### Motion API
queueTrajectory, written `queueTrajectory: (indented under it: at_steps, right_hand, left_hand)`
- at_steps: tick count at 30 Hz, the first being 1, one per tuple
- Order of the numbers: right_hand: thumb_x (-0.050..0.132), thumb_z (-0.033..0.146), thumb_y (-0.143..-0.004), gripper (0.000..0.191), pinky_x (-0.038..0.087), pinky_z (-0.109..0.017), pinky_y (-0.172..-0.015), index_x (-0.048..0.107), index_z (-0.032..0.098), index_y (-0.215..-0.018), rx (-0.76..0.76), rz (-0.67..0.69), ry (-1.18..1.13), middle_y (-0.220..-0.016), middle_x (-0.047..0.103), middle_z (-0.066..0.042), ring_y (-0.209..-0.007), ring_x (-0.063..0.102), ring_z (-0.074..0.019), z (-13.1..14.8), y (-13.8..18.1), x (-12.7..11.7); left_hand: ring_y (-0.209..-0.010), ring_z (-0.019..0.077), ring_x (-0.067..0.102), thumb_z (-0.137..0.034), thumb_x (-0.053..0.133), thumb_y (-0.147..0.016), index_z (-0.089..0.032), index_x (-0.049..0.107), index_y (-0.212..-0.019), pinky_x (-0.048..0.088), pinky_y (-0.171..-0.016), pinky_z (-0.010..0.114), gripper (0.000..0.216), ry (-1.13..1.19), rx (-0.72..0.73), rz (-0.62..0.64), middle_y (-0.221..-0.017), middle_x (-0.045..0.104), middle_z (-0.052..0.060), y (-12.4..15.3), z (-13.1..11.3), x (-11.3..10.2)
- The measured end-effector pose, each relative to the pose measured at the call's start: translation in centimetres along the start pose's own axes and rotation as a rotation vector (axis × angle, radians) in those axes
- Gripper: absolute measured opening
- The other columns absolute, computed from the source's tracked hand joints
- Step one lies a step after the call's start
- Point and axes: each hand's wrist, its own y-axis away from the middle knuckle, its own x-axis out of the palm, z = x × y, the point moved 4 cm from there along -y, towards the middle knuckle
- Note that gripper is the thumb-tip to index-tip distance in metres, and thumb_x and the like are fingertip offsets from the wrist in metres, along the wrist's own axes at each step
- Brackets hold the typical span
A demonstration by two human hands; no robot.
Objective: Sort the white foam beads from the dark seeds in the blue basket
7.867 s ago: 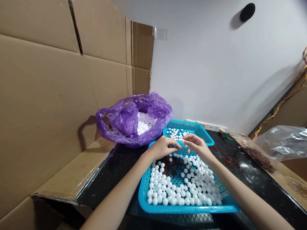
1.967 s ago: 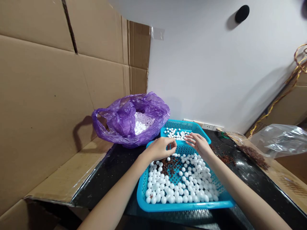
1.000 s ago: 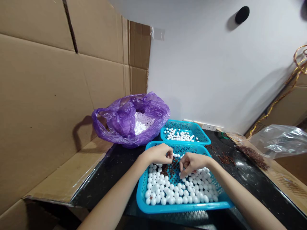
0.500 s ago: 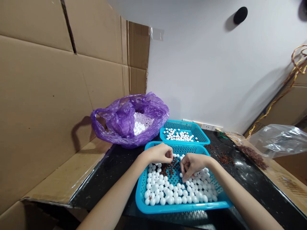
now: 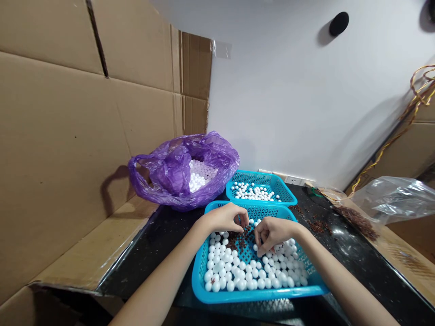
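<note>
Above the near blue plastic basket, my left hand bends its fingers down, thumb and fingertips slightly apart. Beneath it lies a patch of small reddish-brown bits on the basket floor. My right hand is curled, its thumb and fingers drawn together low over the basket's middle. Whatever it holds is hidden by the fingers. White balls fill the front and sides of the basket, with a few behind the hands. One brown bit rests on the balls at front left.
Behind stands a second blue basket with white balls. A purple plastic bag of white balls sits at left, by cardboard. Loose brown bits and a clear bag lie at right on the black tabletop.
My left hand's fingertips have parted from the thumb and reached a little to the right. My right hand has barely moved. The baskets and balls look the same.
</note>
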Motion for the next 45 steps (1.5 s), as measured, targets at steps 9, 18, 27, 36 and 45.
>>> queueTrajectory:
  at_steps: [9, 18, 27, 36, 45]
  right_hand:
    - [0.079, 0.037, -0.060, 0.026, 0.033, -0.017, -0.043, 0.070, 0.016, -0.071, -0.035, -0.008, -0.017, -0.046, 0.059, 0.006, -0.039, 0.047, -0.0062, 0.3, 0.2, 0.1]
    - [0.075, 0.036, -0.068, 0.025, 0.041, -0.019, -0.047, 0.068, 0.015, -0.081, -0.147, -0.105, -0.144, -0.056, 0.064, 0.002, -0.045, 0.054, -0.0083, 0.8, 0.5, -0.4]
    - [0.073, 0.031, -0.071, 0.019, 0.049, -0.025, -0.056, 0.065, 0.016, -0.081, -0.319, -0.399, -0.285, -0.074, 0.064, -0.001, -0.056, 0.056, -0.0102, 1.4, 0.8, -1.8]
    - [0.073, 0.034, -0.073, 0.023, 0.056, -0.027, -0.058, 0.059, 0.018, -0.081, -0.396, -0.581, -0.447, -0.074, 0.063, -0.001, -0.070, 0.064, -0.0151, 1.1, 0.9, -3.0]
    - [0.071, 0.037, -0.074, 0.022, 0.057, -0.032, -0.072, 0.066, 0.022, -0.089, -0.383, -0.664, -0.520, -0.090, 0.068, -0.003, -0.086, 0.066, -0.0186, 0.8, 0.8, -3.4]
  left_hand:
    - [-0.068, 0.0127, 0.063, -0.018, 0.074, -0.068, -0.015, 0.070, -0.071, 0.046, -0.061, 0.018, 0.005, 0.043, 0.052, -0.009, -0.072, 0.069, 0.001, 0.1, -0.2, -0.1]
    - [-0.063, 0.0100, 0.062, -0.016, 0.073, -0.069, -0.016, 0.073, -0.073, 0.045, -0.057, 0.015, 0.004, 0.087, 0.140, -0.072, -0.069, 0.065, -0.001, 0.1, -0.5, -0.4]
    - [-0.074, 0.0138, 0.061, -0.022, 0.069, -0.076, -0.017, 0.074, -0.088, 0.046, -0.070, 0.022, 0.014, 0.073, 0.188, -0.343, -0.081, 0.066, 0.003, 0.1, -0.7, -1.9]
    - [-0.079, 0.0147, 0.062, -0.020, 0.061, -0.081, -0.019, 0.071, -0.092, 0.047, -0.072, 0.023, 0.015, 0.062, 0.188, -0.354, -0.086, 0.066, 0.004, -0.1, -0.6, -1.5]
    - [-0.069, 0.0124, 0.063, -0.026, 0.065, -0.078, -0.016, 0.057, -0.077, 0.048, -0.065, 0.022, 0.013, 0.098, 0.156, -0.410, -0.074, 0.065, -0.002, 0.4, -1.4, -2.1]
